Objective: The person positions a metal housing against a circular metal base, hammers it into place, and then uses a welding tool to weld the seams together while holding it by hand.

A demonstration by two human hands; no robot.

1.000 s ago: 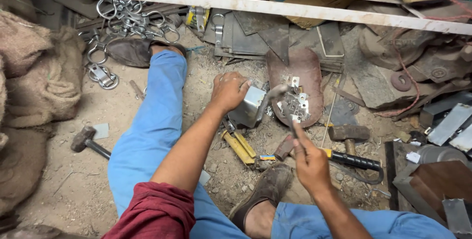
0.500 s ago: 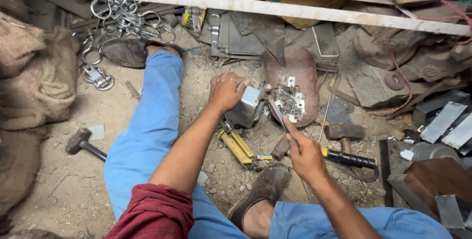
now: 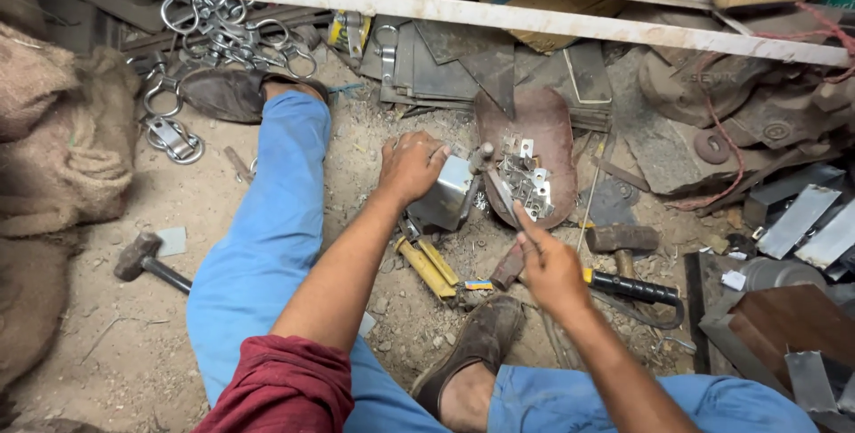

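Moved: right hand (image 3: 550,268) drawn back, pinching a thin rod (image 3: 501,194) | left hand (image 3: 410,166) gripping metal block (image 3: 445,194) | step: lining up a strike | next: steady aim.

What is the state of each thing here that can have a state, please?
Left hand: closed over the top of the metal box.
Metal box: on the ground, tilted.
Right hand: gripping a thin tool.
Thin tool: slanted, tip toward the box.
Small brackets: piled loose on the rusty plate.
Hammer: lying untouched on the dirt.
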